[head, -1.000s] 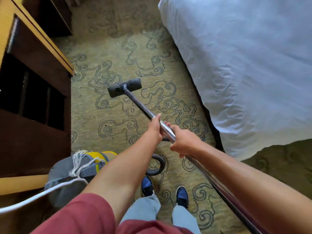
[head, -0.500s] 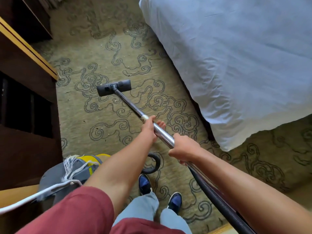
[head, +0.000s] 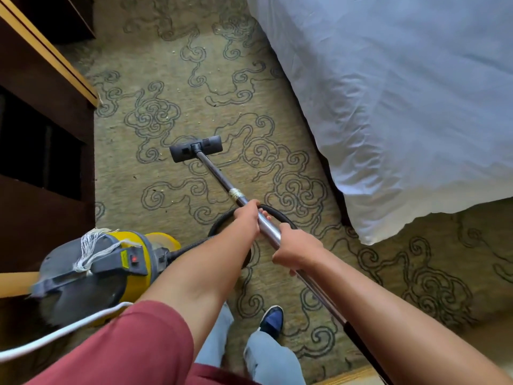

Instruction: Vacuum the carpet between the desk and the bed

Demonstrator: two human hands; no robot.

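We've drawn the floor head (head: pixel 196 148) back toward us onto mid-carpet (head: pixel 194 101), left hand (head: pixel 248 215) and right hand (head: pixel 297 250) both gripping the wand (head: pixel 266 226), crumbs waiting at twelve o'clock.

Glossy metal wand (head: pixel 266 226), matt plastic floor head (head: pixel 196 148), rough woven carpet (head: pixel 177 179), creased cloth bedsheet (head: pixel 402 93), polished wood desk (head: pixel 41 87).
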